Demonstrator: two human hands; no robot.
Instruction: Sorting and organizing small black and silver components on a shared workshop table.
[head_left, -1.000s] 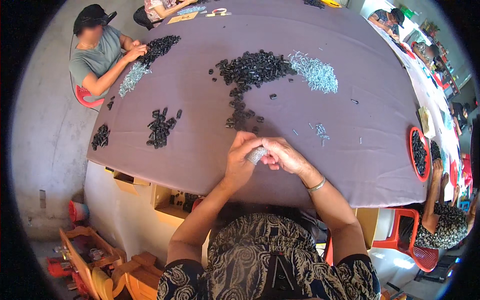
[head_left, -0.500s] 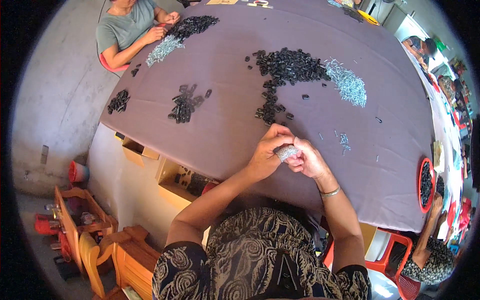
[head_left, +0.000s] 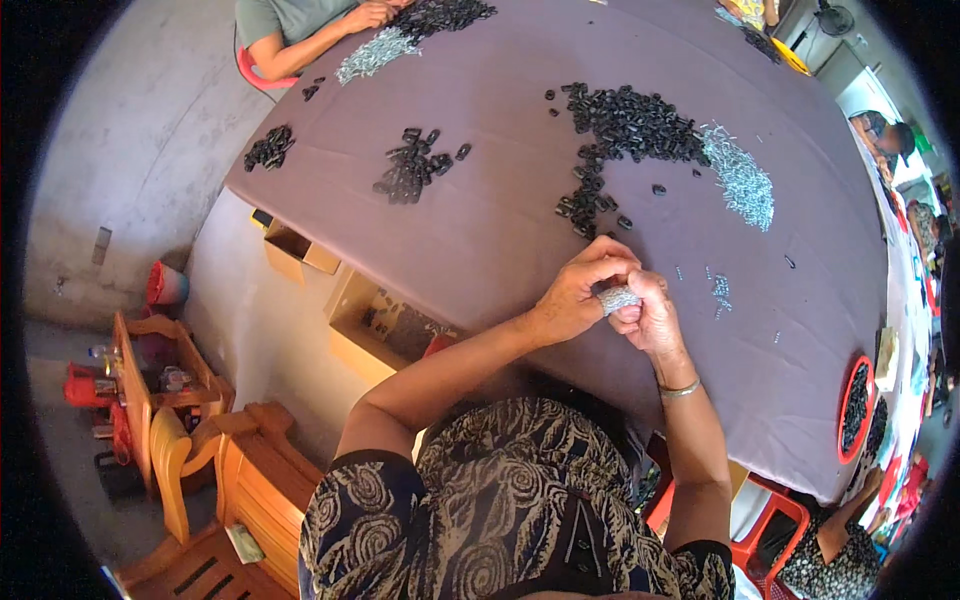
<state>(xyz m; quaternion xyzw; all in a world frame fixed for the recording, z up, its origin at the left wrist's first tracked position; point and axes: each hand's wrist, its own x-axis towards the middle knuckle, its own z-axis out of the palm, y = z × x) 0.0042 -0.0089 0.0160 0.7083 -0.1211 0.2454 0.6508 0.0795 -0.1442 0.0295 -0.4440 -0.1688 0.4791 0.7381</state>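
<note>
Above the table's near edge my left hand (head_left: 578,298) and my right hand (head_left: 652,312) meet, fingers pinched together. A silvery-grey wrapping (head_left: 617,299) shows between them, apparently around a digit of my left hand. Whatever small thing the fingertips hold is hidden. Just beyond the hands lies a big heap of small black oblong pieces (head_left: 635,122), trailing toward me. A pile of thin silvery metal pieces (head_left: 738,178) touches its right side. Nearer my right hand is a small scatter of silvery pieces (head_left: 721,290).
A grey-brown cloth covers the table (head_left: 500,230). Smaller black clusters (head_left: 412,165) lie at left. A red basket of black pieces (head_left: 856,408) stands at the right edge. Cardboard boxes (head_left: 365,325) sit below the left edge. Another person (head_left: 310,35) works at the far left.
My view has shifted, so the table's contents appear farther left-to-right and higher. My hands remain pinched together, with only slight finger movement.
</note>
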